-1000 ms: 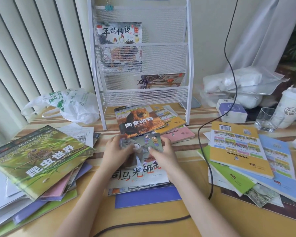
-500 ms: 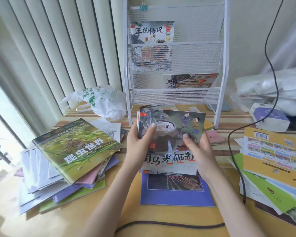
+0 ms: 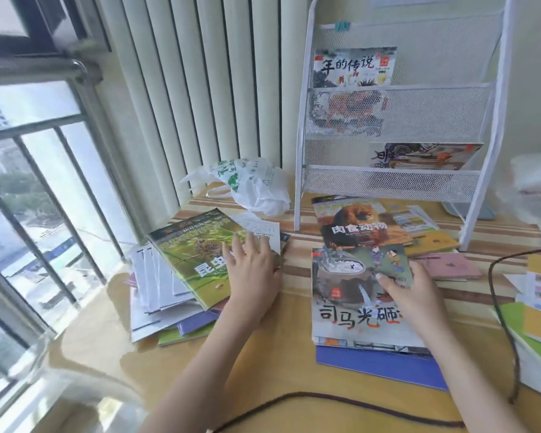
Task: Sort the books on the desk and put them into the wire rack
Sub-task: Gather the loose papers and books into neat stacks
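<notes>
At the left edge of the yellow wooden desk (image 3: pixel 281 357) a loose pile of thin paperbacks and white leaflets (image 3: pixel 166 295) is seen, topped by a glossy green insect book (image 3: pixel 197 260). On its cover the line "BAI KE QUAN SHU" and two large white characters, 昆虫, can be read; the rest is hidden by the left hand (image 3: pixel 252 270). That hand is laid flat on the book's right part, fingers straight and spread, nothing being gripped. Behind the pile, near the back edge, a crumpled white plastic bag with green print (image 3: pixel 253 189) is found.

Towards the middle a grey-green picture book (image 3: pixel 356 295), titled 司马光砸 with the last character covered, is held at its right edge by the right hand (image 3: pixel 416 295), thumb on the cover and fingers curled beneath. It rests on a stack above a flat blue-violet book (image 3: pixel 378 367). Just behind lies a lion-cover book (image 3: pixel 356 223) marked 肉食动物.

At the back edge stands the white wire-mesh rack (image 3: pixel 400 126); its upper pocket holds a book reading 年的传说 (image 3: pixel 355 65), the lower pocket another, its title illegible.

The step is judged to be sorting: the green book should be steadied and squared against like-sized ones before being lifted, so that the loose leaflets beneath are not dragged off the desk.
</notes>
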A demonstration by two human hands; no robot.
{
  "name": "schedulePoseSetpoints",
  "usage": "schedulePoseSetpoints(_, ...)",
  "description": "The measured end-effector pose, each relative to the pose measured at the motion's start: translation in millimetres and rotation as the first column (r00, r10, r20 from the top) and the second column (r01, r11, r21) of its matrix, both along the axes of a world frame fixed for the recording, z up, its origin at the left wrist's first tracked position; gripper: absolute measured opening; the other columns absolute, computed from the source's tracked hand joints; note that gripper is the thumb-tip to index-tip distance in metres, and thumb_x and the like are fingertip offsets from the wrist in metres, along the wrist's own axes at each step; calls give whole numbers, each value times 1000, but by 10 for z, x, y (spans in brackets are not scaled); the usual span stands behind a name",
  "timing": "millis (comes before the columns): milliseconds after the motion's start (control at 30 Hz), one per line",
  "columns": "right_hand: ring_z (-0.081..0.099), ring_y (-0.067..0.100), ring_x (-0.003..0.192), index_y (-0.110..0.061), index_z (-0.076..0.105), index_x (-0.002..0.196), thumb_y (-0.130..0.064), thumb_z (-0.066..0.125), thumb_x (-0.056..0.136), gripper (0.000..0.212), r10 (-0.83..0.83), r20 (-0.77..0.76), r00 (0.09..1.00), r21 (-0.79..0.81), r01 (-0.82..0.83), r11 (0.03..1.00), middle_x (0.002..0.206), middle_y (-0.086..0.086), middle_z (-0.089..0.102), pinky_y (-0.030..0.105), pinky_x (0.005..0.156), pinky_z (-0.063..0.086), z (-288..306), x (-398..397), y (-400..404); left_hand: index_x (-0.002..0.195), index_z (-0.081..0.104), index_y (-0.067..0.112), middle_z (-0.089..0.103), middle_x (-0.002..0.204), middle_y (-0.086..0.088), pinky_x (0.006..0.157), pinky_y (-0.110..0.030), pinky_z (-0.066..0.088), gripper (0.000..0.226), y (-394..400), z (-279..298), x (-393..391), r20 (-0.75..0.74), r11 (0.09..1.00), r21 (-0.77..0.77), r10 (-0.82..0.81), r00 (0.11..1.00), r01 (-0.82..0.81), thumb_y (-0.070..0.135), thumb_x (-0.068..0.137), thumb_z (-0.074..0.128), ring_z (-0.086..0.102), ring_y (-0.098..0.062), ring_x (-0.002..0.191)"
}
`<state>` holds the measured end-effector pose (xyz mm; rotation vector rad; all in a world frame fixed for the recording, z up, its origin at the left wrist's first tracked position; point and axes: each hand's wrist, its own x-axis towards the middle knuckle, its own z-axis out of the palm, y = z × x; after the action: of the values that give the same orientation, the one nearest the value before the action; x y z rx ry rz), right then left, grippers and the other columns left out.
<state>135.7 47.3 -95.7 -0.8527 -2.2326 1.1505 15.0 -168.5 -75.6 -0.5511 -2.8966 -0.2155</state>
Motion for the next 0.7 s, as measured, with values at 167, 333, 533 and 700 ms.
schedulePoseSetpoints(167,37,35,124,-14,40,139,-42,64,83,67,-107,318,942,380,-23,925,135,17,45,43,100,33,-67,-58,-40,149,14,3,18,155,-23,115,-55,14,68,-80,-24,-61,75,980,-177,101,992,-86,44,98,35,13,-47,141)
schedulePoseSetpoints(333,42,30,119,-10,56,122,-15,67,84,40,36,-87,996,371,-1,929,126,13,49,36,98,32,116,-178,-343,114,50,8,62,115,-11,70,-35,40,21,-75,200,-28,-26,999,-45,20,999,-21,17,96,46,57,-33,107)
schedulePoseSetpoints(533,69,26,86,-27,50,108,-51,49,91,29,370,-115,922,-420,-382,823,105,9,64,43,78,57,473,-480,-857,107,53,15,64,102,-6,53,-29,26,20,-63,245,258,-87,993,-50,-115,990,111,6,90,48,61,-28,95)
schedulePoseSetpoints(700,68,26,63,-14,42,119,-42,54,92,41,463,17,886,-592,-364,719,94,7,58,36,56,58,486,-623,-1038,119,57,21,59,114,-6,67,-31,37,34,11,128,348,15,982,-20,-186,982,187,6,88,56,60,-28,104)
